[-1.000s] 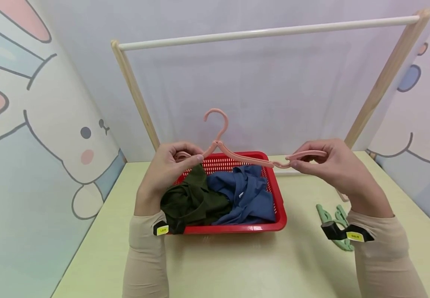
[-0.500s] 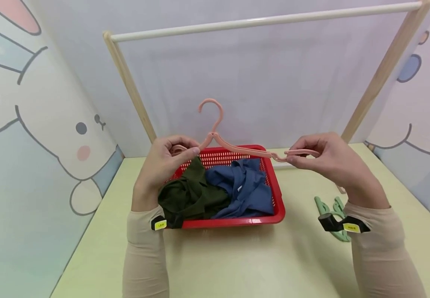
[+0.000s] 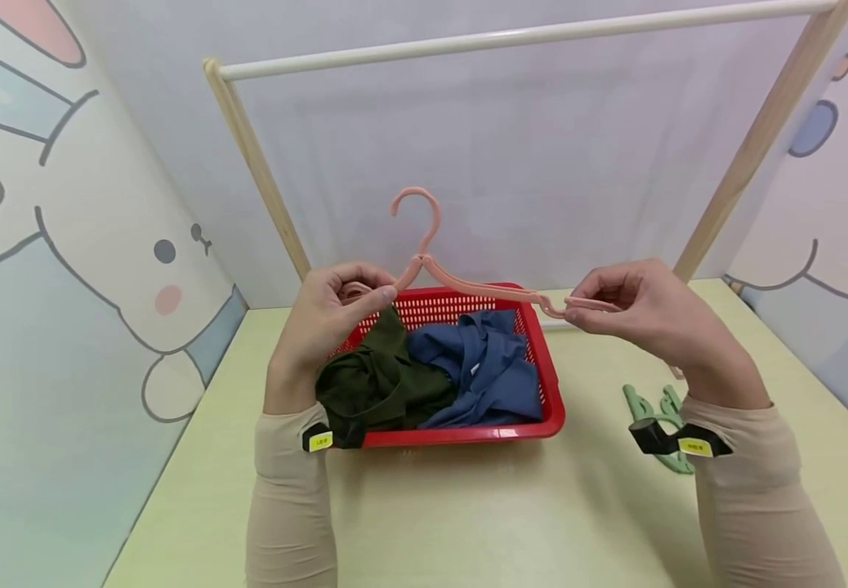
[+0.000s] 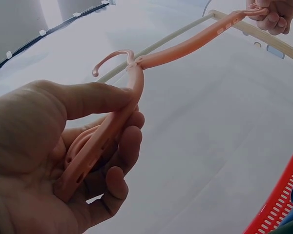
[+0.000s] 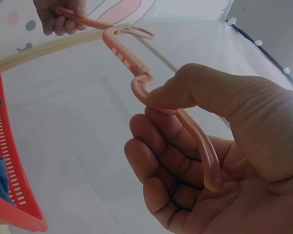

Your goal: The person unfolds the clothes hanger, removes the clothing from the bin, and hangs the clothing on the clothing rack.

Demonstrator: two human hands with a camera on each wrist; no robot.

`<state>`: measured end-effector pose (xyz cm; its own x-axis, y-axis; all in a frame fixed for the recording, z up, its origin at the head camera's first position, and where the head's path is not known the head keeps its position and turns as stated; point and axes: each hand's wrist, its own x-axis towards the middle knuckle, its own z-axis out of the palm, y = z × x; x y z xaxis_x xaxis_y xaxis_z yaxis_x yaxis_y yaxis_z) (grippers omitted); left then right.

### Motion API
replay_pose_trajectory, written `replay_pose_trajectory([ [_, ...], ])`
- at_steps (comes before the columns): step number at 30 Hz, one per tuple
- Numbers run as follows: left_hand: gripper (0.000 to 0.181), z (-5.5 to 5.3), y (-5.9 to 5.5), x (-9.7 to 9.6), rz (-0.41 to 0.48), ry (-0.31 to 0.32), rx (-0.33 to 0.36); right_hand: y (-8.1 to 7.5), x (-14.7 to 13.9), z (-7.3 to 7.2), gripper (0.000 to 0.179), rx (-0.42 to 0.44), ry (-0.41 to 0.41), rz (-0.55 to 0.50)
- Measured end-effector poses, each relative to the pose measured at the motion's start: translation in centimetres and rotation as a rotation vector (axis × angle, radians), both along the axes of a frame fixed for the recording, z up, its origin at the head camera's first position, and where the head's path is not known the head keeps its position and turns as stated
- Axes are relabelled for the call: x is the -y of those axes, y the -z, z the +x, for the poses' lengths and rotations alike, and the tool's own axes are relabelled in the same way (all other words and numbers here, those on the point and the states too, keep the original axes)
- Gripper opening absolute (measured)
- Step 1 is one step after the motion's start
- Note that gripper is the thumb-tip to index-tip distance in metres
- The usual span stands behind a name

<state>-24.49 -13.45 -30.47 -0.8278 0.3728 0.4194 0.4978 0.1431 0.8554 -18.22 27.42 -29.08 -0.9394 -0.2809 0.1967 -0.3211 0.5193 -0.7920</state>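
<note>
A pink folding clothes hanger (image 3: 479, 288) is held up between both hands above the back of a red basket (image 3: 461, 436), its hook pointing up. My left hand (image 3: 328, 314) grips the arm left of the hook, thumb along it; in the left wrist view the fingers curl round that arm (image 4: 95, 146). At the other end, my right hand (image 3: 633, 314) pinches the jointed end section (image 5: 200, 141) between thumb and forefinger. Inside the basket lie a dark green cloth garment (image 3: 387, 384) and a blue one (image 3: 486, 367), both crumpled.
Behind the basket stands a wooden-legged rack with a white rail (image 3: 527, 37). A green folded hanger (image 3: 644, 408) lies on the pale table (image 3: 468, 514), partly hidden by the right wrist. Walls with cartoon drawings enclose the table's sides.
The right-hand end section of the hanger has turned, so less of it shows above the right hand. Both hands keep their hold, and the whole view has shifted slightly.
</note>
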Motion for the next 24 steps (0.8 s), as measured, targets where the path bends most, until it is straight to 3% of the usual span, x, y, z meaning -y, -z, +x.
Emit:
replay_pose_trajectory([
  [16,0.015,-0.05,-0.19,-0.51,-0.01,-0.008,-0.035,-0.03,-0.05,-0.15,0.01,0.035,0.025,0.033],
  [24,0.014,-0.25,-0.05,-0.66,-0.001,0.034,-0.042,0.06,-0.41,-0.27,0.007,0.037,-0.009,0.047],
])
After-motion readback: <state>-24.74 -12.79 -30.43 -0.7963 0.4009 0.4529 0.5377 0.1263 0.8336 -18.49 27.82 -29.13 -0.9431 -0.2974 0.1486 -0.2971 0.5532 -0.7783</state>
